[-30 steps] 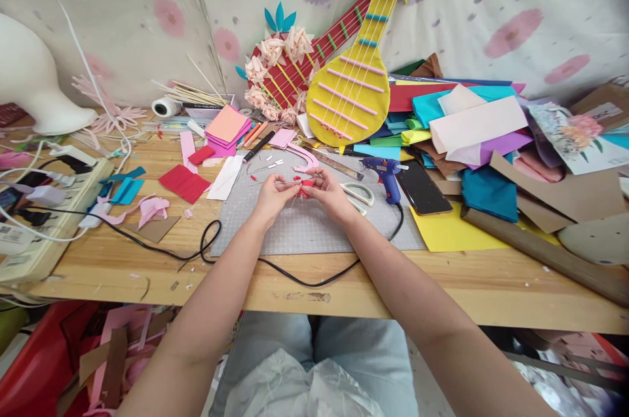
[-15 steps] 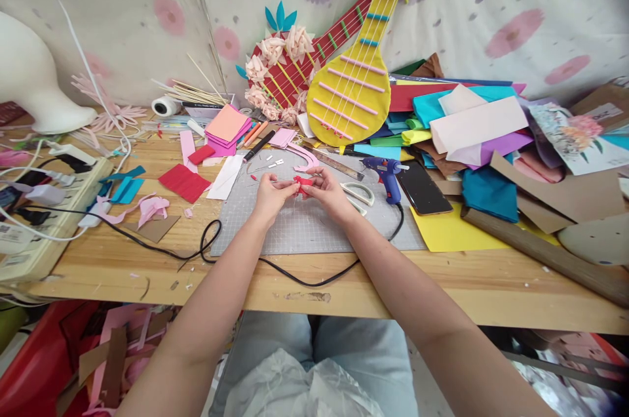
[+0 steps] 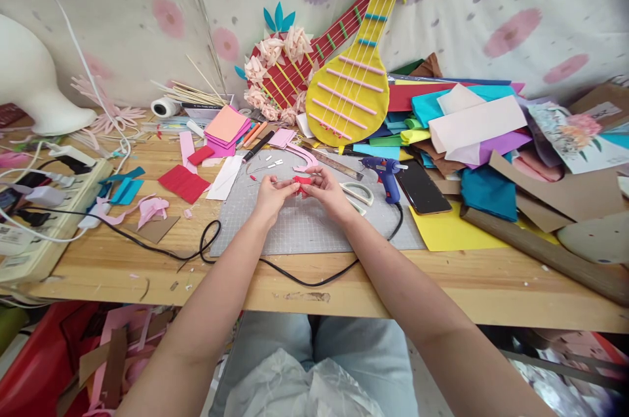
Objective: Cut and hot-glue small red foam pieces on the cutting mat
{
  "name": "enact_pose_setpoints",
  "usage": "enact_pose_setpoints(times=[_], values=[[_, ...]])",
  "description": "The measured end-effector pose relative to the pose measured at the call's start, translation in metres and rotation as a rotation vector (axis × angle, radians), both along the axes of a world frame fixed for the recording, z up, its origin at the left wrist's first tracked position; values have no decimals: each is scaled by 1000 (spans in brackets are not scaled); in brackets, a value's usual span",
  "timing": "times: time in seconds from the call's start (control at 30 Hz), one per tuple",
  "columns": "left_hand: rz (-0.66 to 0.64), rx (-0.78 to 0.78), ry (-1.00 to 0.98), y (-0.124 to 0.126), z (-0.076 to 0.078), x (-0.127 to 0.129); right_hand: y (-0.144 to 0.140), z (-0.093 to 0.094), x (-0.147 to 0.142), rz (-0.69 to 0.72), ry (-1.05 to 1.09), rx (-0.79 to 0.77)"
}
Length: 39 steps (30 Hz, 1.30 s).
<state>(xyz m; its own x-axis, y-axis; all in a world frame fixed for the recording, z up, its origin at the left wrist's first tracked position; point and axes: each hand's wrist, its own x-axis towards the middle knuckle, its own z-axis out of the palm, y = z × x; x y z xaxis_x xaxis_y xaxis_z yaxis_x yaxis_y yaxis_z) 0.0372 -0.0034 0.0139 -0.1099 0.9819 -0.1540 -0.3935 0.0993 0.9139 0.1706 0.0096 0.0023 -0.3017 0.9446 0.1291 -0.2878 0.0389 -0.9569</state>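
Over the grey cutting mat (image 3: 314, 233), my left hand (image 3: 274, 197) and my right hand (image 3: 327, 193) meet. Between their fingertips they pinch a small piece of red crepe paper (image 3: 301, 182); fingers cover much of it, so its exact shape is unclear. Right of my right hand lie scissors with pale handles (image 3: 361, 193). Beyond them a blue glue gun (image 3: 389, 178) rests on the mat. A pink curved paper piece (image 3: 305, 156) and a metal ruler (image 3: 339, 162) lie just past my fingers.
Red paper (image 3: 183, 183) and a power strip (image 3: 54, 220) are at left. A black cord (image 3: 314, 284) crosses the table's front. A yellow paper lute (image 3: 348, 96) leans at the back. A phone (image 3: 423, 187) and stacked coloured paper (image 3: 481, 119) occupy the right.
The red paper between my fingertips has shifted slightly and looks flatter on top. Both hands stay in nearly the same place.
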Motion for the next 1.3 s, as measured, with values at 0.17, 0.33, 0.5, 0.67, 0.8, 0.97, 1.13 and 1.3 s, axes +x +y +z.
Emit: enact_pose_setpoints(times=[0.17, 0.33, 0.5, 0.67, 0.8, 0.97, 1.13, 1.3], values=[[47, 11, 20, 1, -1, 2, -1, 0, -4, -16, -36, 23], [87, 38, -16, 3, -2, 3, -2, -3, -16, -143, -114, 58], [53, 14, -81, 2, 0, 2, -1, -5, -21, -158, -109, 14], [-26, -64, -159, 2, 2, -2, -1, -5, -19, -165, -77, -34], [-132, -174, -248, 1, 6, -10, -3, -4, -21, -116, -65, -50], [-239, -149, -467, 1, 13, -24, -4, -5, -22, -89, -71, -79], [-36, -173, -260, 4, 7, -23, -3, -5, -15, -119, -7, -154], [-62, -67, 14, 0, -1, -7, -3, -5, -12, -96, 28, -184]])
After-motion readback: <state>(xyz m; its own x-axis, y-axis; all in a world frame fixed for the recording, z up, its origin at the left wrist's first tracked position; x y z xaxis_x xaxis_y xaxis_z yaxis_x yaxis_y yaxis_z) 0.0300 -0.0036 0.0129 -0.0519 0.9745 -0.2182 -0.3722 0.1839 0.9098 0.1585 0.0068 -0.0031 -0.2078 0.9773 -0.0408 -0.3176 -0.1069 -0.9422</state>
